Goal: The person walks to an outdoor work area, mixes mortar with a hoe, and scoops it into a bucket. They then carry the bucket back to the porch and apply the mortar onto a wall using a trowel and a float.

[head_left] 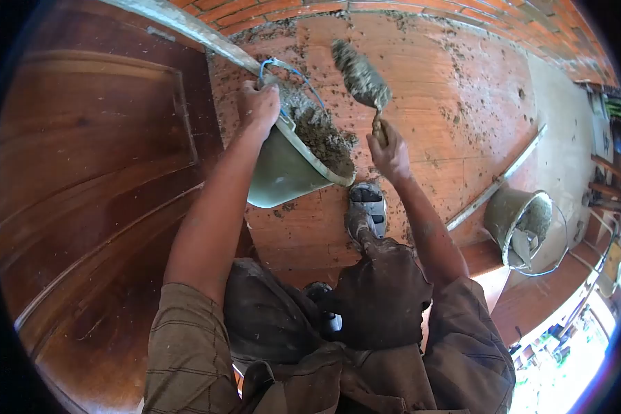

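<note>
My left hand (261, 105) grips the rim of a pale green bucket (283, 169), which is tilted on its side with its mouth facing away to the right. Wet grey mortar (314, 131) fills much of it, and a blue-covered wire handle (300, 74) loops over the far end. In my right hand (390, 150) is the handle of a trowel (363, 77). Its blade is coated in mortar and held to the right of the bucket's mouth, above the floor. My fingers are wrapped around both holds.
A second bucket (521, 224) with mortar smears stands at the right, beside a long straight strip (497, 178). Mortar crumbs dot the reddish floor (435, 96). A brick wall (517, 27) runs along the far side, and a wooden door (103, 138) is at my left.
</note>
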The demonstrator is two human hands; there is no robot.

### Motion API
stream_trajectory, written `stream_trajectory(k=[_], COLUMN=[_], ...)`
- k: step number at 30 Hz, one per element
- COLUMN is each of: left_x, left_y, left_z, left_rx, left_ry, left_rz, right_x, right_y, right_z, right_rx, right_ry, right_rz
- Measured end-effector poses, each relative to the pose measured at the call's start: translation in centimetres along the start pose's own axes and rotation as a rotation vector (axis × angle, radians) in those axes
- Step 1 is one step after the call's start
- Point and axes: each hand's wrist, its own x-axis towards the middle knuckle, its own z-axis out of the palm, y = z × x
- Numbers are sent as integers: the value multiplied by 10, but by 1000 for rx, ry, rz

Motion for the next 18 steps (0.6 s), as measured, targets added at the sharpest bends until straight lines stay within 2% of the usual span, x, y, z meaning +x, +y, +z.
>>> stream_trajectory(k=[3,4,7,9,12,15,16,17,18], left_x=[-11,-20,-56,-79,-103,-126,-127,-128,-130], left_y=[5,3,-12,-32,-60,-67,-66,-64,-63], left_z=[-16,-25,-65,-100,-138,-149,-150,-151,-152], left_rx=[14,0,-66,-116,-237,-449,-400,-347,-294], left_ry=[-56,-64,-105,-137,-102,-37,-55,-72,-85], left_rz=[6,41,69,57,-70,-162,-156,-151,-150], right_x=[-17,-19,-45,-42,-46,-43,-36,-16,3], right_y=[-11,0,-2,25,29,36,53,46,63], right_z=[-17,-21,-33,-68,-102,-78,-58,-48,-38], right_rx=[-191,-378,74,-70,-7,-75,-76,-122,-118], right_ry=[-512,-564,-251,-308,-842,-1160,-1281,-1256,-1224], right_rz=[-127,-361,396,507,804,607,645,728,691])
